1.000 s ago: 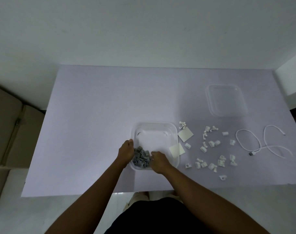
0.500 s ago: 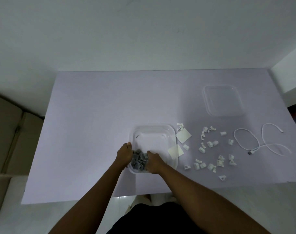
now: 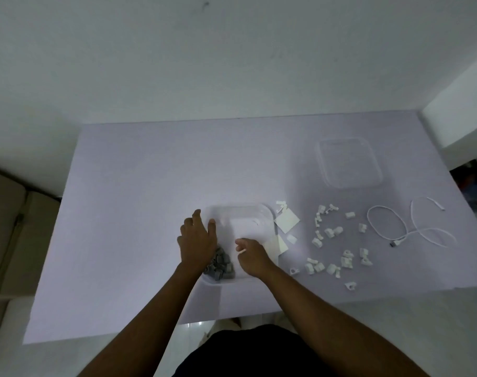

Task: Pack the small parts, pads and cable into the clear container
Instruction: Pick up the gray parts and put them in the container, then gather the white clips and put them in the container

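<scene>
Now: my left hand (image 3: 197, 240) spread on clear container (image 3: 270, 217) left rim, probably steadying it; right hand (image 3: 252, 257) loosely curled, seemingly empty. Grey parts (image 3: 221, 265) heaped near-left, leaving room.

Parts (image 3: 220, 265) in container (image 3: 264, 213); clips (image 3: 330, 250), cable (image 3: 403, 229) right; lid (image 3: 348, 163) behind.

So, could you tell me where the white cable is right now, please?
In the head view the white cable lies looped on the table's right side, just right of the scattered white clips and nearer than the clear lid.
</scene>
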